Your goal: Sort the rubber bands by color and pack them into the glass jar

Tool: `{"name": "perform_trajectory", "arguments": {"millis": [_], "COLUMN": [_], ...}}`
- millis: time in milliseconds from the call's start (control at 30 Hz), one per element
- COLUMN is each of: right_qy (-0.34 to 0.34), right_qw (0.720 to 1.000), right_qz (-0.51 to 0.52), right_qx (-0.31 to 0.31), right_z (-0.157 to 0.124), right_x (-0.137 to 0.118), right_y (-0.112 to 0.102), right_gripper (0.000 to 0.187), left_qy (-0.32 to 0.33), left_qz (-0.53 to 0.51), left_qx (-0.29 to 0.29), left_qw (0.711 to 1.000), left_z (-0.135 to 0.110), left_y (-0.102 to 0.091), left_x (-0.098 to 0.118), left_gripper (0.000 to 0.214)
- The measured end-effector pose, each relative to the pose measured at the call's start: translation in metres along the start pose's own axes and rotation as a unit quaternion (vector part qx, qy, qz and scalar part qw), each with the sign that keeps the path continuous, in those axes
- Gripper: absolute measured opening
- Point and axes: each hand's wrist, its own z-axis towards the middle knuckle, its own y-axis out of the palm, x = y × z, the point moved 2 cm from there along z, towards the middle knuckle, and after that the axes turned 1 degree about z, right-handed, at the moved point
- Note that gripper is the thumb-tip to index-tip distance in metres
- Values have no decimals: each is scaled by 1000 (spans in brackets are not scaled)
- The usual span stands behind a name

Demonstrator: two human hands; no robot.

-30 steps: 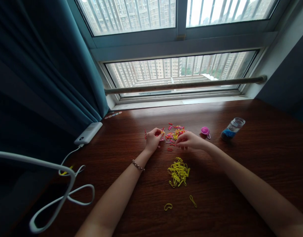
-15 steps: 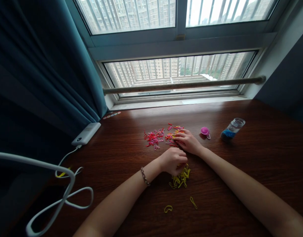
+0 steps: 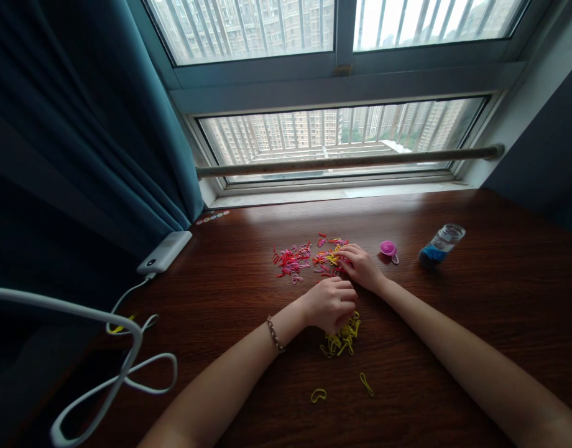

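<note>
Small rubber bands lie in groups on the dark wooden table. My left hand (image 3: 331, 303), a braided bracelet at its wrist, hovers with curled fingers at the top of the yellow rubber bands (image 3: 342, 339); its fingertips are hidden, so what they hold cannot be made out. My right hand (image 3: 358, 264) rests at the right side of the mixed pink, red and yellow rubber bands (image 3: 324, 258), its fingers bent over them. Left of that pile is a group of red and pink rubber bands (image 3: 291, 261). Two single yellow bands (image 3: 367, 384) lie nearer me.
A pink cap with a loop (image 3: 388, 249) and a clear jar with a blue label (image 3: 439, 246) are on the right. At left lie a white power bank (image 3: 165, 252) and a white cable (image 3: 137, 336). A blue curtain (image 3: 150, 124) and window bar (image 3: 351, 163) stand beyond.
My right hand has drawn slightly right, its fingers more bent, showing more yellow bands in the mixed pile. My left hand stays nearly in place above the yellow pile.
</note>
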Motion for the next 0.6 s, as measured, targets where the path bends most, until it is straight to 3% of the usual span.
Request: {"name": "perform_trajectory", "arguments": {"millis": [167,333,400,500,600], "right_qy": [-18,-7,-4,0,21], "right_qw": [999,999,999,1000,1000], "right_qz": [-8,-15,-14,-13,-8], "right_qx": [-45,-46,-38,-22,-1], "right_z": [0,-1,-1,-2,-3], "right_x": [-2,4,7,9,10], "right_y": [1,3,3,3,2], "right_gripper": [16,11,11,12,11], "left_qy": [-17,-42,-89,-213,-310], "left_qz": [-5,-42,-46,-5,39], "left_qx": [14,52,87,145,146], "left_qw": [1000,997,991,966,939], "left_z": [1,-3,-9,-23,-36], "left_y": [1,-4,-6,-7,-1], "left_x": [0,-8,-19,-44,-66], "left_gripper": [16,21,18,14,11]}}
